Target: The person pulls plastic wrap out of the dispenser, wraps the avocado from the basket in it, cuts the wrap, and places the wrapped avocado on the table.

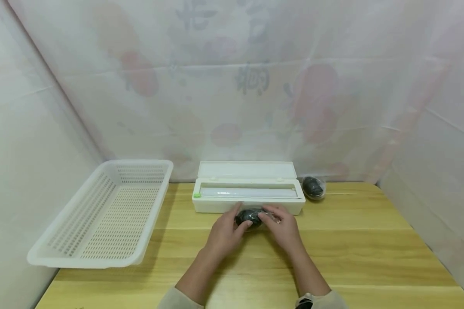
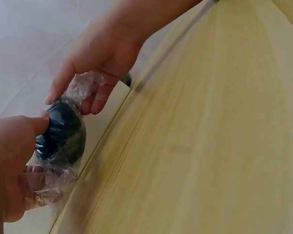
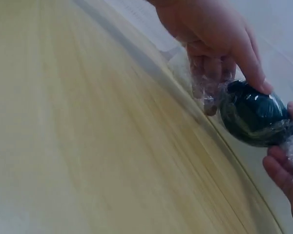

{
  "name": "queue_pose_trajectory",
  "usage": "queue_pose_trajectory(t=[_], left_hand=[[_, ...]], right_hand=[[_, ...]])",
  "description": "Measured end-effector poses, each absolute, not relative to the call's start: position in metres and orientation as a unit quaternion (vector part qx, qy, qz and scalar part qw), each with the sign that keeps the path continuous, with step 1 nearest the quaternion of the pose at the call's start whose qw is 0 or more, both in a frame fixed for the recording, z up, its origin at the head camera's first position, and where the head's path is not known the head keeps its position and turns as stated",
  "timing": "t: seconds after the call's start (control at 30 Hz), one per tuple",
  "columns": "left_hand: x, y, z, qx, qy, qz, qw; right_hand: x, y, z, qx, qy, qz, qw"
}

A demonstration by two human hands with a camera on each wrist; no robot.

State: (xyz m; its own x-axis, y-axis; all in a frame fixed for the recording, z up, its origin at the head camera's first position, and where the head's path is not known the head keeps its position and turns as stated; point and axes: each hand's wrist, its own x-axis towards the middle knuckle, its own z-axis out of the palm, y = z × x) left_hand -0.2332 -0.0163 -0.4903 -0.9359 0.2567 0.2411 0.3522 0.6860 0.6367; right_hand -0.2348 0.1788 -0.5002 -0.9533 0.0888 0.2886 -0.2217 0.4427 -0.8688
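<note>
A dark green rounded thing (image 1: 249, 217) wrapped in clear cling film is held between both hands, close in front of a white cling film box. My left hand (image 1: 224, 234) grips one end, its thumb on the green side and its fingers around the bunched film. At the other end my right hand (image 1: 284, 227) has its thumb on the thing and its fingers at gathered film (image 2: 83, 85). Both wrist views show the film crumpled at the two ends and tight over the shiny middle (image 3: 259, 114).
The white cling film box (image 1: 249, 207) has its lid (image 1: 247, 169) raised, showing a white roll (image 1: 247, 192) inside. Beside its right end sits another dark wrapped thing (image 1: 313, 188). A large white slotted basket (image 1: 154, 214) stands on the left of the wooden table (image 1: 371, 249).
</note>
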Motion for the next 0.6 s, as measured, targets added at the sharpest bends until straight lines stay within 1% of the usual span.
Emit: queue_pose_trajectory(t=[0.07, 0.2, 0.27, 0.37, 0.43, 0.5, 0.6], left_hand=[[-0.2338, -0.0157, -0.4887, -0.168, -0.914, -0.363, 0.063], [-0.2328, -0.0135, -0.4866, -0.161, -0.921, -0.352, 0.051], [-0.2316, -0.0122, -0.4860, -0.148, -0.921, -0.357, 0.036], [-0.2307, -0.0108, -0.4862, -0.131, -0.915, -0.382, 0.011], [-0.2305, -0.0105, -0.4864, -0.122, -0.909, -0.399, 0.002], [-0.2316, -0.0105, -0.4871, -0.112, -0.907, -0.405, -0.002], [-0.2333, -0.0112, -0.4864, -0.098, -0.910, -0.402, -0.001]], right_hand=[[-0.2348, 0.1789, -0.5001, 0.052, -0.829, 0.527, 0.178], [-0.2345, 0.1766, -0.5021, 0.069, -0.818, 0.504, 0.268], [-0.2343, 0.1749, -0.5035, 0.078, -0.820, 0.478, 0.305], [-0.2339, 0.1726, -0.5052, 0.097, -0.839, 0.415, 0.338], [-0.2335, 0.1719, -0.5057, 0.117, -0.855, 0.373, 0.341], [-0.2320, 0.1719, -0.5047, 0.128, -0.867, 0.355, 0.324], [-0.2283, 0.1730, -0.5020, 0.115, -0.877, 0.389, 0.258]])
